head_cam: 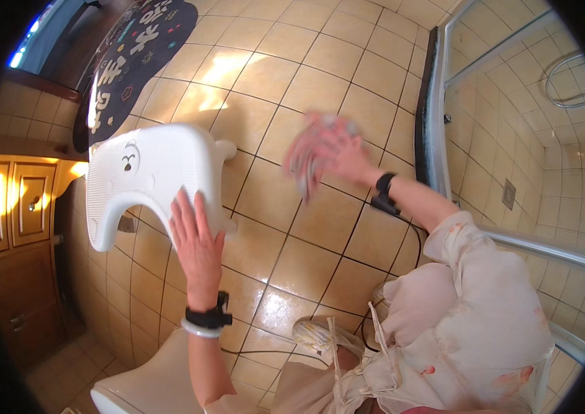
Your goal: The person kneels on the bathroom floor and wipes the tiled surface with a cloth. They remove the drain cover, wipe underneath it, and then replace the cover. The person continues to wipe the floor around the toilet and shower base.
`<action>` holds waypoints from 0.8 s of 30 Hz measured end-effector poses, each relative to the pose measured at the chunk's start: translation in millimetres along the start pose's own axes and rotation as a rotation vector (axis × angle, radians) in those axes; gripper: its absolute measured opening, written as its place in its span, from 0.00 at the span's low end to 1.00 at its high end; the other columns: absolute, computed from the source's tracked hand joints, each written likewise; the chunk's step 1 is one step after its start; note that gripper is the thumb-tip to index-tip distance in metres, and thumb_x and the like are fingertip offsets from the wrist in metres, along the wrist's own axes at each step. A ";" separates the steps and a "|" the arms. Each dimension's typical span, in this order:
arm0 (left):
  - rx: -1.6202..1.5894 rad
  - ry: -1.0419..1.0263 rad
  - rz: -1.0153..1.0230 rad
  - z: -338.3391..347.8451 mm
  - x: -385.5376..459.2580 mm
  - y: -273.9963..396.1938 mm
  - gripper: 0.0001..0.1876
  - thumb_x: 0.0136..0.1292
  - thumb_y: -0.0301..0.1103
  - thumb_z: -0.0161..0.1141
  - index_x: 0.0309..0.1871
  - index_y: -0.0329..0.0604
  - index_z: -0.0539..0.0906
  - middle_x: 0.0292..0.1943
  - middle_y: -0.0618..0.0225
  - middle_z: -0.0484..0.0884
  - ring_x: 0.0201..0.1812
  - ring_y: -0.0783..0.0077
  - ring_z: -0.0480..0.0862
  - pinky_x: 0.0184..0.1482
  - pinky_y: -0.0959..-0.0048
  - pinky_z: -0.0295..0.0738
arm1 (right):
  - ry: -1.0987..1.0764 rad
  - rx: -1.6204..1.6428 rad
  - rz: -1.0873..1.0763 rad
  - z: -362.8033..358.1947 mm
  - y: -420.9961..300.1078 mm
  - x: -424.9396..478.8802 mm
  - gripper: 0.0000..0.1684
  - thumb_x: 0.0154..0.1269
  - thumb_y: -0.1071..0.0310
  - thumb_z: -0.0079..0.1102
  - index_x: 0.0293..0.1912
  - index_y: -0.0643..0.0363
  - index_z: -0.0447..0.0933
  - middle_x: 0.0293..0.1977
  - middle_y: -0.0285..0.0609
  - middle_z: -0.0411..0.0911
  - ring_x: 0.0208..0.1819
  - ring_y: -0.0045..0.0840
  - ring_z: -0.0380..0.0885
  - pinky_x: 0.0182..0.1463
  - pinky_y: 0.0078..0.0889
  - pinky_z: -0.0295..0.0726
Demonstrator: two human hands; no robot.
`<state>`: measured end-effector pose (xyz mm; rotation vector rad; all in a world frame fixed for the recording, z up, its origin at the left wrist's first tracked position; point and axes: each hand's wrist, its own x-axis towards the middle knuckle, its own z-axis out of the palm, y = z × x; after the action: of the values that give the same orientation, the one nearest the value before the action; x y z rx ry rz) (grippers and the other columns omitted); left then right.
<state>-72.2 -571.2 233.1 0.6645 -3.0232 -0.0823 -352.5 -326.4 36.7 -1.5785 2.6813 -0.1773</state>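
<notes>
A white plastic step stool (158,150) with a curved cut-out and a small face design stands on the tiled floor to the left. My left hand (197,248) lies on the stool near its inner curve, fingers stretched out. Farther right, my right hand (347,158) presses on a crumpled pink and grey cloth (305,150) over the floor tiles. Motion blurs both this hand and the cloth, so whether the cloth touches the floor all over is unclear. Black bands circle both wrists, and a pale bangle sits on the left one.
A dark mat (140,57) bearing writing lies at the upper left. Wooden cabinets (18,207) line the left side. At right stands a glass shower enclosure (499,129) with a raised metal-edged sill. Close to my feet are a white toilet (142,380) and a thin black cable (272,352).
</notes>
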 end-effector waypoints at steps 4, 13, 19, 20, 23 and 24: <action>-0.006 -0.026 0.044 -13.0 -54.0 -29.8 0.43 0.49 0.21 0.64 0.72 0.42 0.61 0.74 0.50 0.57 0.73 0.44 0.57 0.74 0.53 0.56 | 0.045 -0.081 0.565 -4.6 103.6 1.2 0.38 0.67 0.35 0.46 0.73 0.30 0.55 0.76 0.39 0.47 0.74 0.50 0.45 0.65 0.72 0.54; -0.009 -0.133 -0.122 -51.2 -176.5 -72.3 0.31 0.51 0.18 0.61 0.61 0.37 0.69 0.68 0.50 0.67 0.70 0.42 0.64 0.70 0.50 0.61 | 0.110 -0.025 0.798 19.9 46.2 65.4 0.31 0.66 0.44 0.48 0.67 0.37 0.65 0.72 0.47 0.54 0.70 0.56 0.52 0.61 0.67 0.58; -0.148 -0.054 0.092 -29.9 -44.1 5.1 0.28 0.54 0.27 0.67 0.60 0.38 0.73 0.66 0.50 0.69 0.68 0.46 0.68 0.67 0.56 0.66 | 0.119 0.061 -0.421 31.0 -117.2 77.9 0.25 0.67 0.51 0.49 0.63 0.38 0.72 0.71 0.34 0.58 0.73 0.36 0.53 0.64 0.67 0.55; -0.210 -0.076 0.151 -12.8 -16.3 14.5 0.29 0.54 0.29 0.67 0.61 0.38 0.72 0.67 0.50 0.67 0.69 0.47 0.66 0.67 0.57 0.66 | 0.072 0.214 -0.461 26.5 -120.4 88.4 0.27 0.66 0.50 0.50 0.64 0.36 0.70 0.72 0.33 0.56 0.73 0.36 0.52 0.64 0.68 0.54; -0.141 -0.363 0.139 58.1 39.8 21.1 0.44 0.55 0.44 0.68 0.71 0.40 0.58 0.72 0.46 0.56 0.73 0.40 0.56 0.70 0.45 0.57 | 0.011 0.237 -0.350 11.8 -102.1 119.1 0.28 0.66 0.47 0.50 0.65 0.31 0.69 0.73 0.33 0.54 0.73 0.36 0.51 0.64 0.66 0.55; -0.105 -0.479 0.064 75.1 52.2 23.4 0.49 0.55 0.49 0.68 0.74 0.42 0.53 0.74 0.45 0.51 0.74 0.38 0.52 0.69 0.40 0.53 | -0.005 0.171 -0.263 7.0 -85.3 127.0 0.27 0.66 0.46 0.50 0.65 0.30 0.69 0.73 0.34 0.55 0.73 0.36 0.51 0.64 0.64 0.56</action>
<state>-133.5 -568.7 161.3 0.6120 -3.4554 -0.4567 -339.5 -478.8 43.8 -1.8631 2.3706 -0.3953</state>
